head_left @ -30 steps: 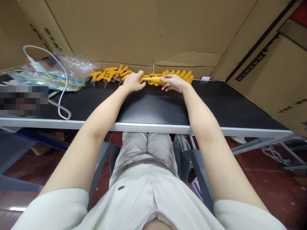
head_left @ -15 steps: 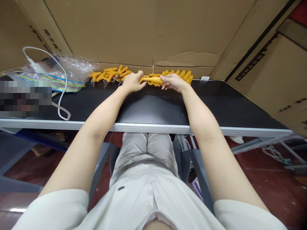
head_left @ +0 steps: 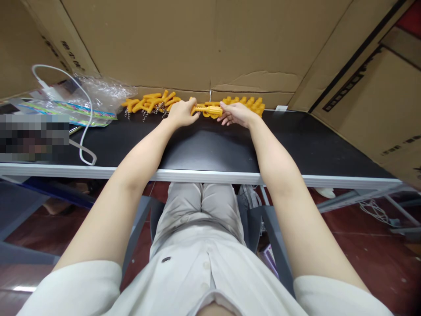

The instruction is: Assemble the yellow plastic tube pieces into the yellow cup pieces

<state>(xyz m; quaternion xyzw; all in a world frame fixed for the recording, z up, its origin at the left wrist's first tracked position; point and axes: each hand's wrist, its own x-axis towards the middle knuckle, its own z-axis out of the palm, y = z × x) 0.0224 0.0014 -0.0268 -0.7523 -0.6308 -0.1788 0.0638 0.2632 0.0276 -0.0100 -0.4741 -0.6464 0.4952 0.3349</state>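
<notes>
Near the back of the table, my left hand [head_left: 183, 112] is closed around the left end of a yellow plastic corkscrew [head_left: 213, 111], held level. A narrow ribbed part and a wider body show between my hands. My right hand [head_left: 236, 114] is at the body's right end, fingers apart and partly curled, thumb beside the end; whether it touches is unclear. Left of my left hand lie several yellow handles [head_left: 151, 102] with metal spirals. Behind my right hand, several yellow plastic pieces [head_left: 255, 104] stand in rows. Another yellow piece is partly hidden behind the corkscrew.
Clear plastic bags [head_left: 98, 94] and a white cable [head_left: 90, 109] lie on the left of the black table [head_left: 210, 149]. A cardboard wall [head_left: 210, 48] closes off the back, and a cardboard box [head_left: 371, 109] stands at the right. A metal edge [head_left: 210, 176] runs along the front.
My right hand's fingers have loosened and spread, uncovering the right end of the corkscrew. My left hand keeps its hold in nearly the same place.
</notes>
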